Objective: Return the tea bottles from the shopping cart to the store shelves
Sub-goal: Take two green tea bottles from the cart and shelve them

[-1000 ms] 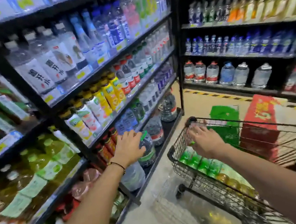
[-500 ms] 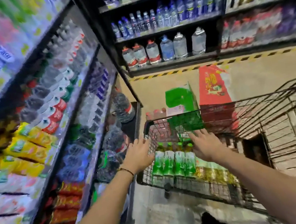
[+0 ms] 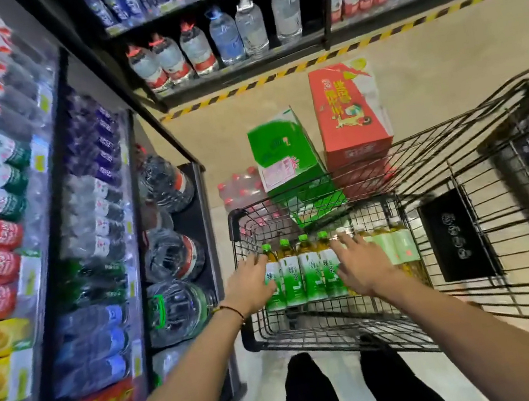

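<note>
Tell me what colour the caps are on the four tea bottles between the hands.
Bright green caps on the tea bottles; the head view shows it.

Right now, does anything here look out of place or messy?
Only loose stock: a green carton, a red carton and a wrapped pack of red-capped bottles sit on the aisle floor beyond the cart. Nothing looks spilled.

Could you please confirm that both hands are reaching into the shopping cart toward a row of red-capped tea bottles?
Not quite: the tea bottles have green caps, not red, as the head view shows. The rest holds: the left hand and the right hand both reach into the shopping cart toward that row.
</note>
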`<state>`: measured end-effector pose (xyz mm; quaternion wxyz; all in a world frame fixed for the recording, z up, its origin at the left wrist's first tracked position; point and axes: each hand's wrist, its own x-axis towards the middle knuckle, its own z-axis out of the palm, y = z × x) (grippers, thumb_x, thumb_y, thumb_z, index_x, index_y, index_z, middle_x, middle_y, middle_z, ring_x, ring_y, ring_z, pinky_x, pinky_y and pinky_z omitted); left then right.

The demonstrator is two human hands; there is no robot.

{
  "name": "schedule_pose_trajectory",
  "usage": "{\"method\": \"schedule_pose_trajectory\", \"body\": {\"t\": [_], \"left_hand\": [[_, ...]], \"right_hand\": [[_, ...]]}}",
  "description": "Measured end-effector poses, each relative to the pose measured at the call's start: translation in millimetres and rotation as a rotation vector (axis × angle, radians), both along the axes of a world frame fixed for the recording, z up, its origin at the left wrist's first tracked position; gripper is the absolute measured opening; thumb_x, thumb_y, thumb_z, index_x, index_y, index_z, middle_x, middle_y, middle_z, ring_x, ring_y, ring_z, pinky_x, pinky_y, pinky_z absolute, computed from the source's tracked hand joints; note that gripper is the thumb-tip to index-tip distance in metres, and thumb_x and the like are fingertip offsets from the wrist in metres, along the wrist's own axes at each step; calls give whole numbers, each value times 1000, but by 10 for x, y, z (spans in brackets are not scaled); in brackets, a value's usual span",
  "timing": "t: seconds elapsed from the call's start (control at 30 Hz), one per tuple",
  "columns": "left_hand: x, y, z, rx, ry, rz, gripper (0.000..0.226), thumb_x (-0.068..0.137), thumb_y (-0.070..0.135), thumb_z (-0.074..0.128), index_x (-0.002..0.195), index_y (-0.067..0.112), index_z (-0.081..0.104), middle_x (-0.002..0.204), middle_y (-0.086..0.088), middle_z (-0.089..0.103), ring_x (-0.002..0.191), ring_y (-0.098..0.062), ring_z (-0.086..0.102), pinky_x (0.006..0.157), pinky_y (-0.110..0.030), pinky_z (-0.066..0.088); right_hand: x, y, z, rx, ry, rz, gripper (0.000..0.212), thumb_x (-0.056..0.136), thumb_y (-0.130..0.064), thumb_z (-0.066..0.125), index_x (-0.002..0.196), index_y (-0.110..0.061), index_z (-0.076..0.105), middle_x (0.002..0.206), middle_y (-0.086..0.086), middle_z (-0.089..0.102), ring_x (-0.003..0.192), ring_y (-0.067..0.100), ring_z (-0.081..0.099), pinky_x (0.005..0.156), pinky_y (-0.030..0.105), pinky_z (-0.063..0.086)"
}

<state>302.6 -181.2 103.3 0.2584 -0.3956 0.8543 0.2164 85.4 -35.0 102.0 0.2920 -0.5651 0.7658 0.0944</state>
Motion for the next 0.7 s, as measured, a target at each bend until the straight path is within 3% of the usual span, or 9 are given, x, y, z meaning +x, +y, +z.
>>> {"method": "schedule_pose_trajectory", "body": {"t": [0.1, 0.23, 0.37, 0.5, 0.6, 0.63, 0.7], "left_hand": [[-18, -109, -293, 122, 9, 116, 66, 98, 27, 62, 156, 12, 34, 158, -15, 35, 138, -35, 49, 110, -49, 48], [-41, -219, -810, 247, 3, 232, 73, 98, 19, 65, 159, 7, 26, 158, -23, 31, 135, -43, 50, 113, -49, 46], [-127, -241, -1378, 259, -25, 303, 72, 95, 11, 64, 157, 5, 27, 158, -24, 29, 132, -46, 51, 111, -50, 46], [-183, -234, -1883, 218, -90, 288, 84, 97, 18, 66, 163, 12, 14, 168, -23, 16, 131, -47, 54, 109, -51, 50], [-187, -251, -2148, 176, -157, 272, 89, 100, 20, 62, 165, 9, 3, 171, -28, 5, 147, -47, 39, 116, -52, 42], [-187, -243, -2213, 163, -158, 282, 86, 101, 20, 61, 165, 7, 5, 170, -29, 8, 148, -46, 38, 116, -50, 43], [-181, -216, -2310, 98, -122, 297, 77, 99, 17, 61, 162, 3, 18, 164, -31, 24, 133, -45, 54, 101, -45, 52]], "right_hand": [[45, 63, -177, 27, 13, -63, 67, 101, -42, 49, 156, -16, 21, 157, 12, 35, 142, 33, 37, 111, 48, 42], [67, 98, -511, 52, 3, -105, 62, 103, -41, 45, 155, -17, 23, 153, 12, 40, 137, 31, 43, 109, 46, 45], [90, 35, -880, 79, -13, -118, 63, 102, -39, 46, 156, -17, 21, 151, 12, 41, 134, 30, 45, 107, 47, 46], [116, -39, -1226, 126, -33, -119, 62, 101, -39, 48, 153, -18, 22, 146, 11, 43, 132, 31, 45, 100, 50, 51], [172, -109, -1440, 142, -73, -141, 58, 102, -36, 45, 152, -20, 21, 147, 12, 43, 132, 33, 43, 100, 52, 50], [198, -135, -1502, 145, -86, -140, 59, 103, -36, 44, 154, -19, 20, 149, 13, 42, 134, 33, 42, 102, 52, 49], [255, -184, -1606, 152, -101, -135, 62, 104, -37, 43, 157, -20, 16, 153, 12, 38, 139, 33, 38, 103, 50, 48]]}}
